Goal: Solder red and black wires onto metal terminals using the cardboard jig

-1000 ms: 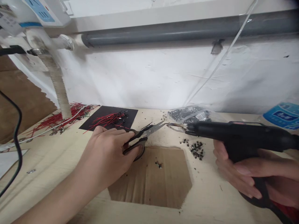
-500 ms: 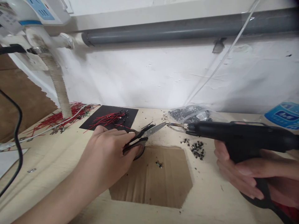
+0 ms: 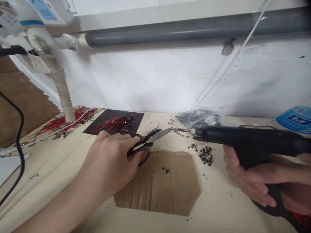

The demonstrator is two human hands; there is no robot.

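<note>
My left hand (image 3: 116,152) grips a pair of scissors (image 3: 155,137) with black handles, its blades pressed together and pointing right. On the other side, my right hand (image 3: 257,178) is wrapped round a black soldering gun (image 3: 243,139). The gun's metal tip, with a thin curved tube under it, meets the scissors' point or lies very close to it; I cannot tell whether they touch. Below them, a small component (image 3: 165,170) rests on a piece of brown cardboard (image 3: 175,194). Scattered small black parts (image 3: 206,156) lie on the table right of the cardboard.
Red wires with small black ends (image 3: 114,123) lie on a black sheet (image 3: 102,116). More red wires (image 3: 60,121) are heaped at the left by a ribbed hose (image 3: 60,87). A clear bag of black parts (image 3: 196,118) and a blue package (image 3: 295,119) stand near the wall.
Almost nothing differs. Both hands, the scissors and the soldering gun hold nearly the same places; the view has shifted very slightly.
</note>
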